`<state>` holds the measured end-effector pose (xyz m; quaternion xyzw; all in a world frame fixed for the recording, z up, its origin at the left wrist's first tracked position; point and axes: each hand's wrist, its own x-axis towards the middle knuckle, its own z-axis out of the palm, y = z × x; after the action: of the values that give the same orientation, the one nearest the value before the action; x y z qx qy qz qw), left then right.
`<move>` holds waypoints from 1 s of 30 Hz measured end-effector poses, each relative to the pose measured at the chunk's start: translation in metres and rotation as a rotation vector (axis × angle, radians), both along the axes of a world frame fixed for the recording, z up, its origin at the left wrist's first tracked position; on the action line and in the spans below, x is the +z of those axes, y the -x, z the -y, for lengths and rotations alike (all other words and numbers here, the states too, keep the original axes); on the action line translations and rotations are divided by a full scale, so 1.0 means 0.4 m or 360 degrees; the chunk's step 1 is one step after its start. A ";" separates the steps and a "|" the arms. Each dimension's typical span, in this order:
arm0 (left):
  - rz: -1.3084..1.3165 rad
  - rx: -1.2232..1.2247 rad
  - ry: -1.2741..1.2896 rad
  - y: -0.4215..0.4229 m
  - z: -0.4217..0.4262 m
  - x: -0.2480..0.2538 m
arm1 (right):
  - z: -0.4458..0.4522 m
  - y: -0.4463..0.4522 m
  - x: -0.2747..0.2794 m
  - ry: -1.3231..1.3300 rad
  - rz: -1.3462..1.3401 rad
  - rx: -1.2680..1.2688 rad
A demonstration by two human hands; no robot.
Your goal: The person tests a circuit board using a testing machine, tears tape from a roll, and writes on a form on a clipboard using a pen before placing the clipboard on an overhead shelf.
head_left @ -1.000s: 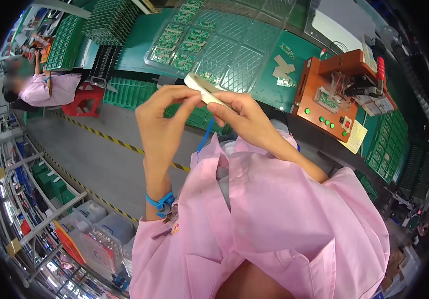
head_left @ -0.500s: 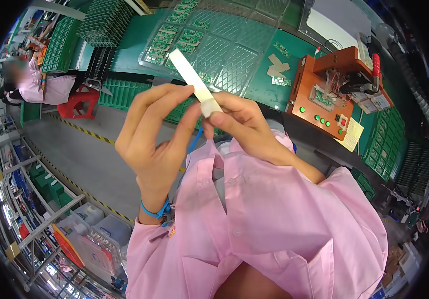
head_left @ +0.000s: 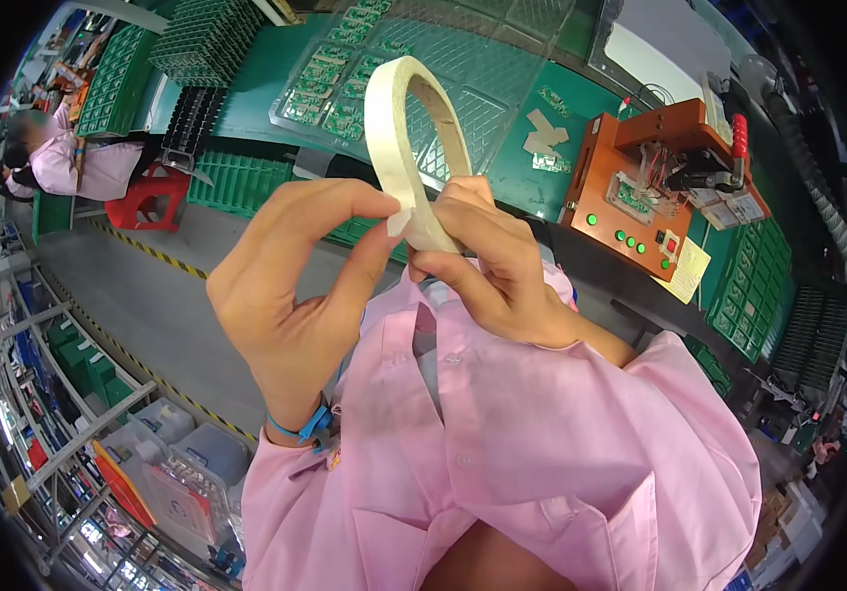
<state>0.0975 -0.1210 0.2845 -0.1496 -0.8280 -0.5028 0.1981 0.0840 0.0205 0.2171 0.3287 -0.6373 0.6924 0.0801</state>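
Pale tape roll (head_left: 387, 133) held up near the counter (head_left: 581, 97).
The left hand (head_left: 291, 286) pinches its loose end (head_left: 401, 223); the right hand (head_left: 502, 261) clasps its lower rim.

One view only, head-worn, facing forward and down. Left hand (head_left: 291, 291) and right hand (head_left: 502, 261) close to lens, mid-frame; pink garment (head_left: 532, 424) below. Tabletop (head_left: 254, 103) farther off, across top; floor (head_left: 172, 305) at left. Wide, curved field, dark corners.
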 end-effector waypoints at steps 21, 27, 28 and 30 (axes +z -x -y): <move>0.0680 -0.0141 -0.0540 0.012 0.013 0.072 | 0.004 0.021 0.021 -0.0397 -0.0543 -0.0416; 0.0715 -0.0369 -0.0600 0.035 0.047 0.050 | -0.001 0.025 0.020 -0.0535 -0.0589 -0.0290; 0.0720 -0.0384 -0.0596 0.040 0.049 0.046 | 0.000 0.025 0.018 -0.0535 -0.0570 -0.0274; 0.0733 -0.0417 -0.0585 0.046 0.052 0.039 | 0.001 0.023 0.013 -0.0534 -0.0529 -0.0246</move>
<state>0.0789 -0.1416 0.2999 -0.0989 -0.7200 -0.6858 -0.0371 0.0747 0.0203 0.2225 0.3971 -0.7445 0.5052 0.1809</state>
